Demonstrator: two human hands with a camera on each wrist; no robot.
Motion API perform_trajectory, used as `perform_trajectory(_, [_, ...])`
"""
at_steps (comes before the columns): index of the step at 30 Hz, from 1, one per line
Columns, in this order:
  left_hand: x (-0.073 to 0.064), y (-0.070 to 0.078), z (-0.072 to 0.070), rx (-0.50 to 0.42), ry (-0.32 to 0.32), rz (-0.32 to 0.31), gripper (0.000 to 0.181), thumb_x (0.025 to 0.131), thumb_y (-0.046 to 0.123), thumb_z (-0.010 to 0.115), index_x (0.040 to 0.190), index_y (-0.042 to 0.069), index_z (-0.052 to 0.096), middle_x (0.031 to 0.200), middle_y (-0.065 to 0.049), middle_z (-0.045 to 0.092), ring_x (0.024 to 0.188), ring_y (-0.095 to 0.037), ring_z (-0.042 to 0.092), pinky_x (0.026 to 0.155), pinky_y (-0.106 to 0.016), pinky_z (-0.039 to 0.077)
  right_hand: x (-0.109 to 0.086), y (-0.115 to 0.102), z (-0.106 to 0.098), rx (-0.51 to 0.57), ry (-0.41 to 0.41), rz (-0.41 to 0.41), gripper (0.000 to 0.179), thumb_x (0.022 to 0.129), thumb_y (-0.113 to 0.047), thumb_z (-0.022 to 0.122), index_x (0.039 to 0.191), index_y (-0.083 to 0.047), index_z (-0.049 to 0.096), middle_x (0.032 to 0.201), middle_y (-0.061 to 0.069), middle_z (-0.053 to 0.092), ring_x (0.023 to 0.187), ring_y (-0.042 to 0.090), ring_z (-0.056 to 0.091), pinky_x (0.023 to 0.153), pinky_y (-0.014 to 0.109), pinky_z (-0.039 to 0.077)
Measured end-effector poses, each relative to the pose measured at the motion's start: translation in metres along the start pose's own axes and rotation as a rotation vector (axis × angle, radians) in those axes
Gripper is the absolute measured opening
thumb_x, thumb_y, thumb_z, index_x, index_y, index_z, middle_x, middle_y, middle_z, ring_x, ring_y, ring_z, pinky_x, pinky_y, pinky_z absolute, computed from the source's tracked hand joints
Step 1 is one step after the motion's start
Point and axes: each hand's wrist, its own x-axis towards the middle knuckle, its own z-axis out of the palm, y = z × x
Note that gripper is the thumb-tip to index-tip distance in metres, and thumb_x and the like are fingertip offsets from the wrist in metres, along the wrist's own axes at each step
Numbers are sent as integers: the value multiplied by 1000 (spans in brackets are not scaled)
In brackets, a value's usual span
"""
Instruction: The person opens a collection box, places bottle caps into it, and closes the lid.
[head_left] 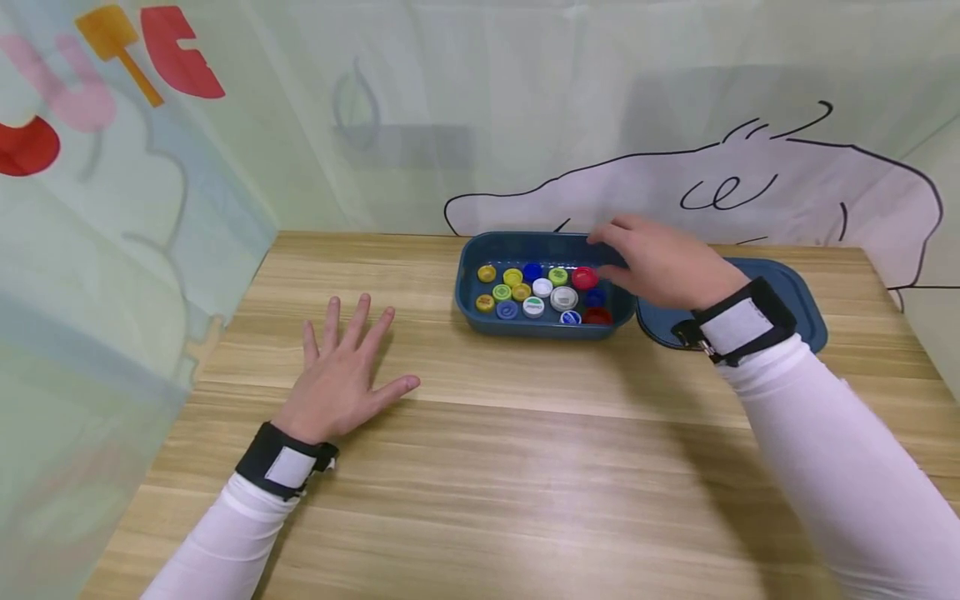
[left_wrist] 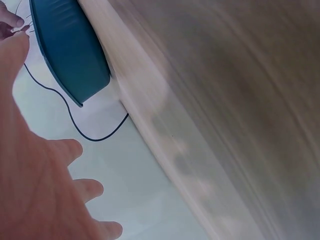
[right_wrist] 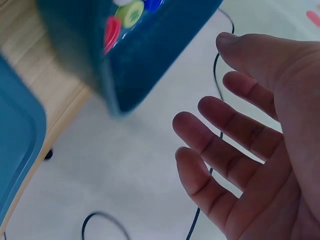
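Note:
A dark blue rectangular box (head_left: 532, 331) holds many bottle caps in red, yellow, green, white and blue. Over the box's right end hovers my right hand (head_left: 667, 262), thumb and fingers apart and loosely bent. Nothing lies between those fingers (right_wrist: 230, 160) in the right wrist view. A red cap (head_left: 584, 278) is the one closest to the thumb, and a white cap (head_left: 564, 298) sits left of it. My left hand (head_left: 333, 383) is at the left of the table, palm down with fingers spread, holding nothing, away from the box.
A flat blue lid (head_left: 802, 304) lies right of the box, partly hidden by my right wrist. The wood-grain table (head_left: 480, 483) stretches toward me. Behind it hangs a printed curtain (head_left: 525, 100) with drawn lines, close to the table's back edge.

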Motion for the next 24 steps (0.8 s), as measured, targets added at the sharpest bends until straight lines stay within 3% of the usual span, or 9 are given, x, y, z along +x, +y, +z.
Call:
perform_trajectory(10, [2,1,-2,8,-7,-7,92,77,82,29,148,26,11,153,-8,-2,133,-38,-14,97,-71,-1,-48,52,0,3,71,76,42,85,-26,66,120,-8,52,113,12,51,94,28,53,75,49,48])
perform_trajectory(18, [3,1,-2,13,-20,-14,92,77,82,29,148,26,11,153,-9,-3,133,-38,-14,98,-69,-5,-100,108,11,9,-16,364,49,88,-29,61,124,2,47,119,29,44,101,45,46,77,61,42])
perform_trajectory(24, [2,0,-2,1,-17,-7,92,78,81,30,148,26,11,153,-9,-2,133,-38,-14,98,-69,-6,-140,150,32,-40,-57,575,53,85,-27,62,114,14,46,106,37,47,91,50,47,73,63,42])
